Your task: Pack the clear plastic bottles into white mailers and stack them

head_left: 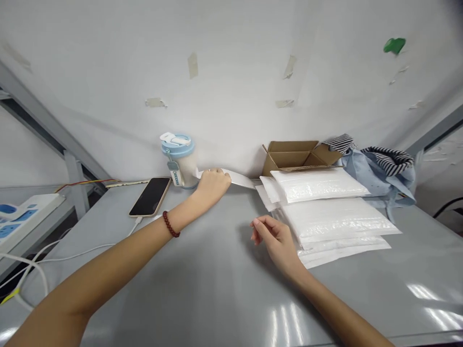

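Note:
My left hand (212, 185) reaches far across the grey table (202, 289) and is closed on a white strip of paper (240, 179) lying near the wall. A red bead bracelet sits on that wrist. My right hand (275, 239) rests loosely on the table, fingers curled and apart, holding nothing. It lies just left of a stack of white plastic bags (333, 221).
A blue-lidded cup (180, 160) stands by the wall, with a phone (150, 196) on a white cable beside it. An open cardboard box (294, 154) and striped and blue clothes (383, 166) sit at the back right. A power strip (21, 214) lies at far left.

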{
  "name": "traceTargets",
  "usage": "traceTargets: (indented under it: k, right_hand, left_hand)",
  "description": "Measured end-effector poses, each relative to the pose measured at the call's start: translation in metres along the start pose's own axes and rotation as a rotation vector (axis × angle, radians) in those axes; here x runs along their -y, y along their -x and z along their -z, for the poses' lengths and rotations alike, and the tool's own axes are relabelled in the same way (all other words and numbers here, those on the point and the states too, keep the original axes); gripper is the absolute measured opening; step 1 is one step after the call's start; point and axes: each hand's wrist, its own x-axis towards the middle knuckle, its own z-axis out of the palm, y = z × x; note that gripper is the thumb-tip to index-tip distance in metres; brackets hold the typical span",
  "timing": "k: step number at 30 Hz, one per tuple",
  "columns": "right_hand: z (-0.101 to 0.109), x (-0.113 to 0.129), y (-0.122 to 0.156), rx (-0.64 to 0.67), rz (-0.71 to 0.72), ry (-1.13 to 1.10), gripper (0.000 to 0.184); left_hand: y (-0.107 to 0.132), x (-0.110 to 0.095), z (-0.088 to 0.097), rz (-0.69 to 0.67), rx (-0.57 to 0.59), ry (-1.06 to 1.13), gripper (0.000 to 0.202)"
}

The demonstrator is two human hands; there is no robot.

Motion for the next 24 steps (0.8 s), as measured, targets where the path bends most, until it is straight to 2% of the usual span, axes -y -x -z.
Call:
traceTargets:
  k: [3,6,9,11,12,14,16,17,19,21,24]
  right_hand:
    - [0.000,0.001,0.002,-0.054,0.046,0.056,0.029]
    - [0.002,0.003,0.002,-0.104,0.057,0.066,0.027]
    - [0.006,0.004,-0.001,-0.084,0.085,0.129,0.024]
    - [0.007,0.002,-0.003,0.032,0.175,0.298,0.026]
    - [0.007,0.000,-0.003,0.126,0.209,0.388,0.034]
    - [0.004,-0.004,-0.003,0.334,0.213,0.554,0.064]
    - [-0.002,-0.009,0.001,0.490,0.182,0.713,0.090]
    - [-0.006,-0.011,0.004,0.529,0.185,0.791,0.093]
    - [-0.013,-0.013,0.012,0.543,0.246,0.909,0.076]
    - [-0.019,-0.014,0.019,0.529,0.321,0.978,0.059]
    - [-0.024,-0.013,0.025,0.554,0.377,1.024,0.053]
  left_hand:
    - [0.034,0.006,0.030,-0.002,-0.004,-0.035,0.025]
    - [0.075,0.024,0.035,-0.107,-0.035,-0.030,0.031]
    - [0.108,0.042,0.015,-0.341,-0.085,0.221,0.052]
    - [0.120,0.044,-0.003,-0.487,-0.084,0.396,0.058]
    - [0.124,0.040,-0.012,-0.522,-0.073,0.467,0.058]
    - [0.129,0.028,-0.026,-0.546,-0.051,0.590,0.055]
    - [0.133,0.016,-0.033,-0.512,0.012,0.671,0.049]
    - [0.135,0.012,-0.036,-0.478,0.067,0.702,0.048]
    - [0.139,0.010,-0.038,-0.397,0.203,0.770,0.052]
    - [0.141,0.013,-0.040,-0.263,0.285,0.865,0.056]
    - [0.139,0.013,-0.042,0.080,0.233,0.996,0.046]
